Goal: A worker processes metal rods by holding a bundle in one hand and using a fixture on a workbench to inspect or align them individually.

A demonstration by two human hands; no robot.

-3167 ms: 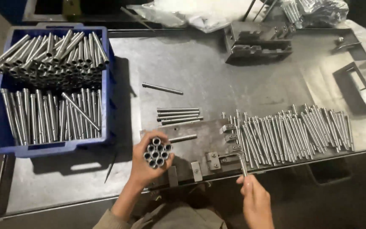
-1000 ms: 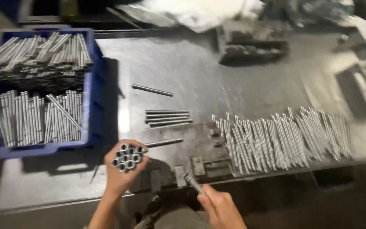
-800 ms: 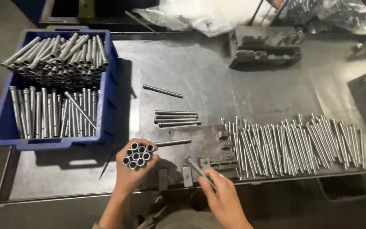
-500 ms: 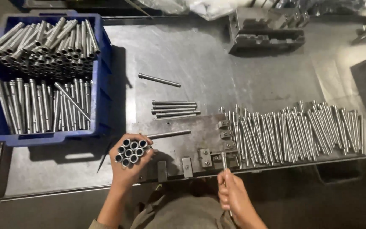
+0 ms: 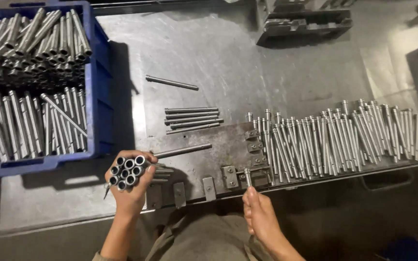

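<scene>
The left hand [image 5: 130, 186] has its fingers wrapped tight around a bundle of short metal tubes [image 5: 127, 172], held upright so the open ends face the camera. The right hand [image 5: 260, 217] pinches a single metal pin [image 5: 248, 177] between its fingertips, fingers narrow, the pin's long axis pointing away from the person and its head just at the near edge of the flat steel fixture plate [image 5: 218, 150].

The relation that counts: the pin lies to the right of the tube bundle, well apart from it, with the fixture's small brackets [image 5: 229, 175] between the two hands. The right hand is the nearer one to the row of loose pins [image 5: 335, 137], which lies just beyond and to the right of its fingers — all with long axes running away from the person, like the held pin.

One tube [image 5: 182, 151] rests on the plate just beyond the left fingers, lying across, nearly left to right. Further beyond it sit a small stack of rods [image 5: 192, 118] and a lone rod [image 5: 171, 82] on the desk [image 5: 247, 67]. Left of the left hand stands a blue crate [image 5: 100, 111] full of tubes.
</scene>
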